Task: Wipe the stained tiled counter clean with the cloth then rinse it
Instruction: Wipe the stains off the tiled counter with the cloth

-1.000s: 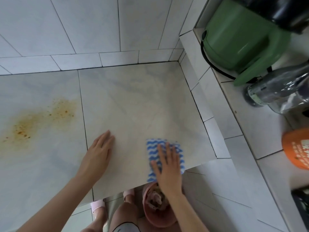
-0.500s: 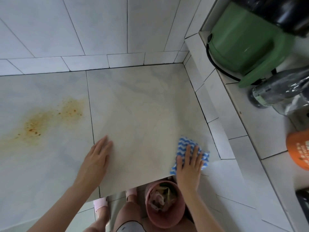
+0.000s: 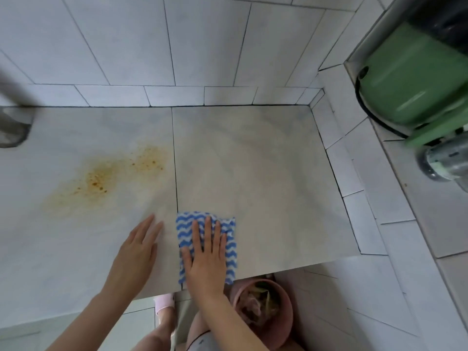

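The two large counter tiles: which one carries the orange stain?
The left tile: the stain lies on it, beyond the left hand; the right tile has the cloth.

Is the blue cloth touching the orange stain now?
Apart. The head view shows bare tile between the cloth, pressed under the right hand, and the orange stain further left.
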`<state>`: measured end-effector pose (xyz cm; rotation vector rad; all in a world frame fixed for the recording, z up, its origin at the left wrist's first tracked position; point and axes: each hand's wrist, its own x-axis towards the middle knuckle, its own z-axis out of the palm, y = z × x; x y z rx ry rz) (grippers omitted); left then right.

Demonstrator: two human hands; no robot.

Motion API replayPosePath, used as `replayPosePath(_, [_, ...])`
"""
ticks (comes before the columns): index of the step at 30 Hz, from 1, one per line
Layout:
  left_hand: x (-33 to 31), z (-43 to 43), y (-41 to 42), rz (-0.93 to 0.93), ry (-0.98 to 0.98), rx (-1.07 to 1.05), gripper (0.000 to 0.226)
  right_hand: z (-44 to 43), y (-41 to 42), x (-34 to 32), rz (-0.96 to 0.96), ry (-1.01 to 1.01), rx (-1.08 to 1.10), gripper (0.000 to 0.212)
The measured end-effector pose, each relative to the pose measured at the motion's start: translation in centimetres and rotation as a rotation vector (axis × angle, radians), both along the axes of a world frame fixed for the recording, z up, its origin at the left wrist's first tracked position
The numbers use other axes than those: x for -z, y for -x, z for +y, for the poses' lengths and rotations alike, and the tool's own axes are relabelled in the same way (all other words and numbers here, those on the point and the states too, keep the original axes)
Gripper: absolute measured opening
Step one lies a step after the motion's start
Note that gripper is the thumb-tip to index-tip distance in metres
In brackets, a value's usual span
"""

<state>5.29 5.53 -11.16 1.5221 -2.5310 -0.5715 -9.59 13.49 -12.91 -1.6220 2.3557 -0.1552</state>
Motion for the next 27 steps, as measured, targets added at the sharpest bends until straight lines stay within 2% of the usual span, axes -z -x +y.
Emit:
replayPosePath(4, [-0.3, 0.3, -0.8, 0.021, 0.006, 0.004, 0.044, 0.7, 3.3, 0.5, 0.001, 0.016, -0.067, 0.061])
replayPosePath(10, [-0.7, 0.3, -3.3, 0.045, 0.021, -0.028, 0.046, -2.5, 11.2, 0.7, 0.028, 0.001, 0.222, 0.071])
replayPosePath(12, [-0.7, 0.0, -4.9, 0.038, 0.017, -0.057, 0.046, -4.5, 11.3, -0.1, 0.005, -0.064, 0.287, 0.065])
replayPosePath(15, [-0.6, -0.6, -7.5, 0.030, 0.002, -0.107, 0.048, -7.1, 8.4, 0.0, 0.000, -0.111, 0.255, 0.059])
replayPosePath(19, [-0.4, -0.6, -10.2, 0.042, -0.027, -0.126, 0.050, -9.0, 1.0, 0.1, 0.033, -0.010, 0.106, 0.063])
replayPosePath(23, [-0.8, -1.1, -11.3, 0.026, -0.045, -0.177, 0.050, -7.5, -6.9, -0.2, 0.012, 0.014, -0.066, 0.060])
replayPosePath(27, [-0.8, -1.4, -12.0, 0.023, -0.051, -0.192, 0.051, -5.3, -11.3, -0.4, 0.044, -0.005, -0.172, 0.061])
